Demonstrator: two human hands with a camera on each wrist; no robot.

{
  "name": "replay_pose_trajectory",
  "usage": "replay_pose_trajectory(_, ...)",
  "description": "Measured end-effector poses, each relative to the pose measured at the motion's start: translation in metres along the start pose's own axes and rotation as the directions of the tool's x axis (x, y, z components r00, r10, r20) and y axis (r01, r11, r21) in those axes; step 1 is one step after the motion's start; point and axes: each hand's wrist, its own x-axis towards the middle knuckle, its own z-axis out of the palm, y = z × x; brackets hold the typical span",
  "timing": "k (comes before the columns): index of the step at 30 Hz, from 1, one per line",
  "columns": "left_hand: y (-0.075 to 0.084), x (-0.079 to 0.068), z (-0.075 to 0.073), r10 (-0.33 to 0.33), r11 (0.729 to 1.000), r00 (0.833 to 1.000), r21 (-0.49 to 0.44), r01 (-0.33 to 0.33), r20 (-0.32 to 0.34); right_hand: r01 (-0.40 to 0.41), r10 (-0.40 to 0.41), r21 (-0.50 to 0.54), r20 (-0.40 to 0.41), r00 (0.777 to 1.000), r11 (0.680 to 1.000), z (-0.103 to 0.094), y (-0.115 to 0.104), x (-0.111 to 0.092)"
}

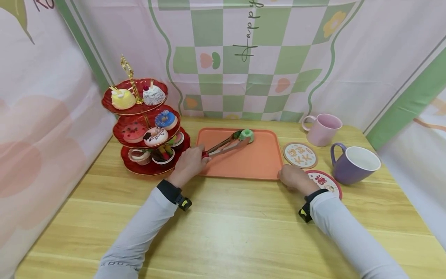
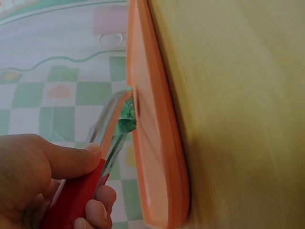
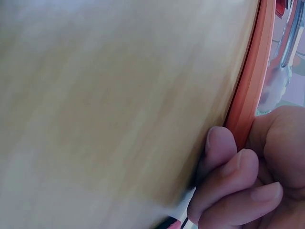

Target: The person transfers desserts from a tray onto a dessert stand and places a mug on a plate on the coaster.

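My left hand grips metal tongs by their red handles, at the left side of an orange tray. A small green ring-shaped doughnut is at the tong tips, over the tray's back edge area. Whether it touches the tray I cannot tell. At the tray's front right corner, my right hand pinches the rim between thumb and curled fingers, as the right wrist view also shows. A round coaster with a red rim lies partly hidden under the right forearm.
A three-tiered red cake stand with several small cakes and doughnuts stands at the left. On the right are a pink mug, a purple mug and an orange-rimmed coaster. A patterned curtain hangs behind the wooden table.
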Motion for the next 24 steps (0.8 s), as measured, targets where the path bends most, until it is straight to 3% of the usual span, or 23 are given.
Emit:
replay_pose_trajectory(8,-0.006,-0.021,-0.014,-0.020,1.000,1.000,-0.012,0.020,0.003,0.047,-0.048,-0.053,-0.012,0.999,0.997,0.000,0.000,-0.001)
replay_pose_trajectory(17,-0.016,-0.043,-0.030,-0.041,0.999,0.999,0.005,0.041,-0.001,-0.023,0.023,0.006,0.012,1.000,1.000,-0.001,-0.001,-0.002)
replay_pose_trajectory(24,-0.026,-0.062,-0.047,-0.034,0.999,0.999,-0.012,0.034,-0.001,0.004,-0.003,-0.035,0.020,1.000,0.999,-0.001,-0.002,-0.001)
